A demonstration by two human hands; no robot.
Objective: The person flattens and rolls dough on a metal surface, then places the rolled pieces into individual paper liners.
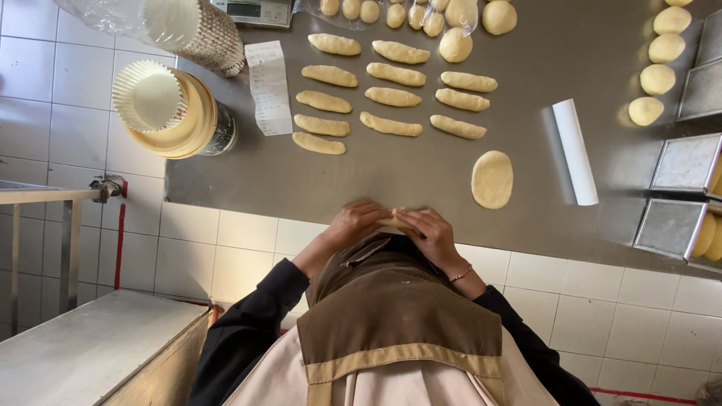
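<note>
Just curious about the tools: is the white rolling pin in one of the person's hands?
No, the white rolling pin lies alone on the steel table; both hands pinch a dough piece.

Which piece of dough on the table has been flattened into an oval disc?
The flat oval dough disc beside the white rolling pin. The others are long rolled logs or round balls.

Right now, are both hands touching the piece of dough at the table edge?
Touching. The head view shows the left hand and right hand closed over the piece of dough from either side, fingers overlapping it with no gap.
</note>
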